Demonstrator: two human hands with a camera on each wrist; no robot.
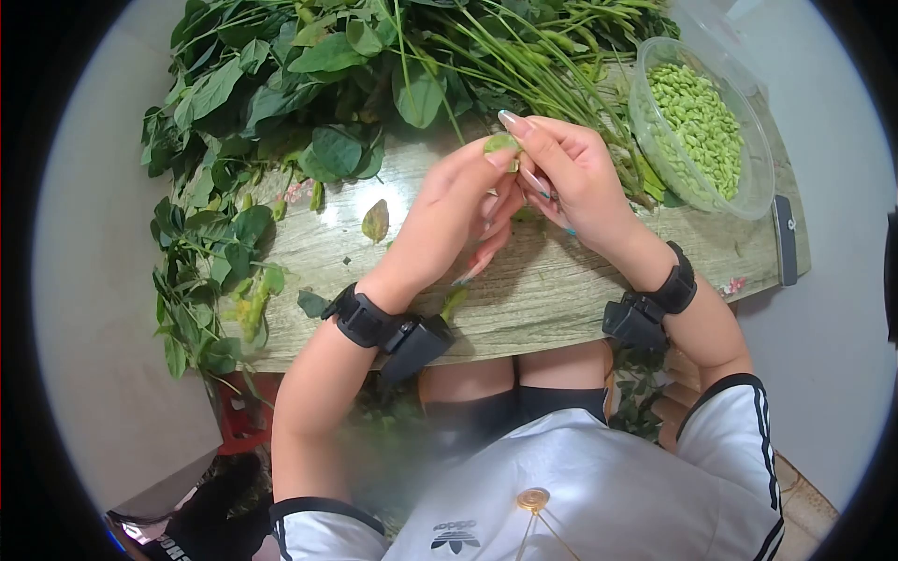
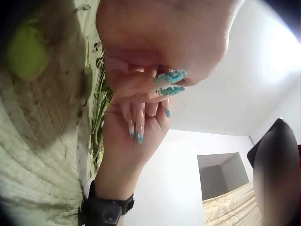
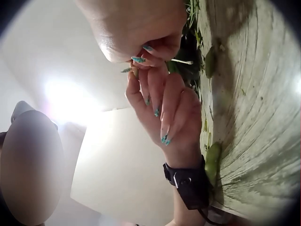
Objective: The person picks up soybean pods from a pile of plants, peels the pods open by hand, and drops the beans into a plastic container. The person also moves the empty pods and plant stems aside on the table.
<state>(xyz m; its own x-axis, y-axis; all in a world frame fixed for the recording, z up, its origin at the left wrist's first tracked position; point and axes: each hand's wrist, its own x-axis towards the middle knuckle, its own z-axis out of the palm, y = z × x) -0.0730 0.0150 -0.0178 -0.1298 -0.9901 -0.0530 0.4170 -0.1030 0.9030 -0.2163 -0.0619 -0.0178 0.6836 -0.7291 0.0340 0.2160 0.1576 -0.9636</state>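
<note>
Both hands meet above the table (image 1: pixel 552 309) in the head view. Between thumb and fingers the left hand (image 1: pixel 449 206) pinches a small green pod (image 1: pixel 500 150) with yellowish patches. The right hand (image 1: pixel 585 187) touches it from the other side, its thumb and fingers bent together at the pod's end. In the left wrist view the right hand (image 2: pixel 136 127) shows beyond the near left hand (image 2: pixel 164 42). The right wrist view has the left hand (image 3: pixel 164 108) with curled fingers below the right hand (image 3: pixel 141 28); the pod is mostly hidden there.
Leafy stems (image 1: pixel 327 56) are heaped along the table's far side and left edge. A clear tub (image 1: pixel 645 122) of shelled green beans (image 1: pixel 697 131) stands at the right, beside a dark phone-like object (image 1: pixel 784 241). A loose leaf (image 1: pixel 375 222) and a pod (image 1: pixel 455 303) lie nearer.
</note>
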